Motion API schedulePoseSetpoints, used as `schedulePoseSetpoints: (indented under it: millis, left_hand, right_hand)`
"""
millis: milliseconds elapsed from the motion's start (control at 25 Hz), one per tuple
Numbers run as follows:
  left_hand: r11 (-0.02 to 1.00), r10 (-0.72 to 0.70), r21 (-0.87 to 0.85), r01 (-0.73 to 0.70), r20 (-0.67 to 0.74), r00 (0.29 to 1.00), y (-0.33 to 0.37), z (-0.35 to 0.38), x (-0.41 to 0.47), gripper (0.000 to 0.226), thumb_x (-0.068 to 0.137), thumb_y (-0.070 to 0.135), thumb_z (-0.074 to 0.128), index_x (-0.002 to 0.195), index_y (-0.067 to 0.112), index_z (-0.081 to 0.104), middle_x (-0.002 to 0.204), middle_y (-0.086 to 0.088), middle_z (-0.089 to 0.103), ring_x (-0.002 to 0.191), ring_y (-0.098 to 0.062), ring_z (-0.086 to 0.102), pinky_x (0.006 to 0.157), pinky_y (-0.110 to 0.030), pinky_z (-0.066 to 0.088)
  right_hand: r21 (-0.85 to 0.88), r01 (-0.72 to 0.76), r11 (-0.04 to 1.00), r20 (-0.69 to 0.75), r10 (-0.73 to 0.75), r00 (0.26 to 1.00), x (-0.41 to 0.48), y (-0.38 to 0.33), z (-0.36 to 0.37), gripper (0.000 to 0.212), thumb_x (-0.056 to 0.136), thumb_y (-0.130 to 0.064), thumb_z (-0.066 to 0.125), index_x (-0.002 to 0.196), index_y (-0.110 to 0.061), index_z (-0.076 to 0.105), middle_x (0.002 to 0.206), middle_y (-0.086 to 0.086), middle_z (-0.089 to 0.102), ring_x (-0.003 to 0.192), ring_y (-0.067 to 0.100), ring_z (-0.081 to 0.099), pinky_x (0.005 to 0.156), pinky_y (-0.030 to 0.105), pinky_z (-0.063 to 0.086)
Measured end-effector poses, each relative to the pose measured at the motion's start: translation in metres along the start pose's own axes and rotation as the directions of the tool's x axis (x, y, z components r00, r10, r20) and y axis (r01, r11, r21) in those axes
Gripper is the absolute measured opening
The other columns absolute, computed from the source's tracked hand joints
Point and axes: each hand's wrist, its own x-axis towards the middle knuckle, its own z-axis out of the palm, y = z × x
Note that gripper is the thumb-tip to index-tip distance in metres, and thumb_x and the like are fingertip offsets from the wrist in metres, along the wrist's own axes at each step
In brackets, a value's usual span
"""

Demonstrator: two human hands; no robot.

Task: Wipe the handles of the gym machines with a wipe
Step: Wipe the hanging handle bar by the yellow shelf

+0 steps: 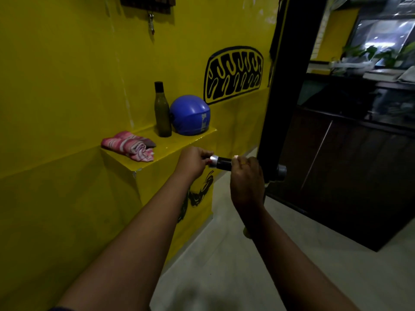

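The handle (222, 163) projects from the black post (285, 97). The left hand (193, 161) clamps its chrome end; the right hand (246, 173) curls over it, with a pale wipe (235, 156) at the fingertips. Behind the handle, a ledge (179, 142) carries a bottle (162, 111), a blue rounded object (190, 115) and a towel (130, 145).

Dim, soft-focus frame: brightest light enters at the window (381, 33) far upper right of the yellow ledge (177, 143), whose top shows glare; frame edges bow.
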Motion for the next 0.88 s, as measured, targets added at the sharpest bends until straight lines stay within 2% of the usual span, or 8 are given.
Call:
schedulePoseSetpoints:
  millis: [80,160,320,440,560,640,800,880]
  left_hand:
    - [1.000,0.002,-0.001,-0.002,-0.005,1.000,-0.001,0.001,0.002,0.033,0.085,0.007,0.070,0.118,0.007,0.068,0.120,-0.010,0.067,0.113,-0.019,0.061,0.094,-0.026,0.043]
    - [1.000,0.009,0.024,-0.009,-0.002,1.000,-0.003,-0.002,0.004,0.032,0.084,0.009,0.072,0.116,0.008,0.069,0.116,-0.009,0.069,0.110,-0.018,0.063,0.090,-0.024,0.044]
    - [0.998,0.021,0.058,-0.019,-0.026,0.999,-0.007,-0.009,0.004,0.025,0.084,0.011,0.071,0.108,0.012,0.073,0.107,-0.006,0.073,0.100,-0.015,0.066,0.080,-0.022,0.045]
    - [1.000,0.005,-0.004,-0.005,-0.020,1.000,-0.003,-0.005,0.000,0.029,0.085,0.006,0.069,0.114,0.008,0.070,0.115,-0.009,0.070,0.107,-0.018,0.064,0.085,-0.022,0.045]
    - [0.999,-0.028,-0.044,0.029,0.022,0.999,0.003,-0.002,-0.002,0.033,0.088,-0.002,0.061,0.120,0.007,0.066,0.119,-0.011,0.068,0.108,-0.026,0.063,0.089,-0.033,0.049]
    - [0.993,-0.031,-0.109,0.039,0.077,0.997,0.000,-0.005,-0.003,0.035,0.090,-0.005,0.057,0.122,0.007,0.065,0.119,-0.012,0.068,0.105,-0.023,0.064,0.086,-0.033,0.050]
    - [0.883,-0.165,-0.407,0.232,0.191,0.967,-0.016,-0.010,-0.011,0.034,0.096,-0.004,0.047,0.125,0.008,0.059,0.119,-0.011,0.066,0.104,-0.018,0.062,0.076,-0.026,0.047]
    - [0.853,-0.189,-0.451,0.261,0.198,0.962,-0.021,-0.007,-0.015,0.039,0.094,-0.009,0.046,0.128,0.007,0.057,0.121,-0.012,0.065,0.105,-0.018,0.059,0.075,-0.024,0.046]
  right_hand:
    - [0.088,-0.135,0.987,0.067,0.130,0.989,0.008,-0.011,-0.006,0.031,0.075,0.004,0.067,0.106,0.003,0.066,0.097,0.020,0.067,0.092,0.037,0.059,0.075,0.038,0.050]
    - [0.213,-0.177,0.961,0.184,0.138,0.973,0.022,-0.031,-0.003,0.030,0.086,0.001,0.058,0.115,-0.003,0.062,0.110,0.016,0.065,0.106,0.033,0.051,0.082,0.037,0.042]
    - [0.377,0.043,0.925,0.090,-0.083,0.992,0.020,-0.036,0.009,0.031,0.083,0.002,0.060,0.112,-0.007,0.067,0.108,0.011,0.069,0.097,0.031,0.056,0.073,0.034,0.046]
    - [0.248,0.312,0.917,-0.120,-0.290,0.949,-0.008,0.002,0.020,0.029,0.081,0.002,0.064,0.110,0.000,0.068,0.105,0.015,0.070,0.090,0.033,0.062,0.071,0.036,0.054]
    - [0.268,0.193,0.944,-0.161,-0.154,0.975,-0.007,0.007,0.021,0.026,0.088,-0.005,0.054,0.108,0.000,0.069,0.102,0.015,0.070,0.090,0.032,0.063,0.075,0.035,0.052]
    - [0.380,0.127,0.916,-0.140,-0.079,0.987,0.007,-0.010,0.022,0.027,0.085,-0.004,0.062,0.111,-0.001,0.068,0.102,0.015,0.070,0.089,0.031,0.063,0.073,0.034,0.051]
    - [0.272,0.268,0.924,-0.085,-0.254,0.963,0.027,-0.030,0.029,0.031,0.076,-0.002,0.073,0.106,0.000,0.069,0.096,0.016,0.070,0.083,0.033,0.062,0.068,0.035,0.052]
    - [0.291,0.138,0.947,0.056,-0.161,0.985,0.047,-0.031,0.019,0.017,0.083,-0.012,0.067,0.098,-0.003,0.069,0.089,0.015,0.069,0.082,0.033,0.061,0.069,0.034,0.045]
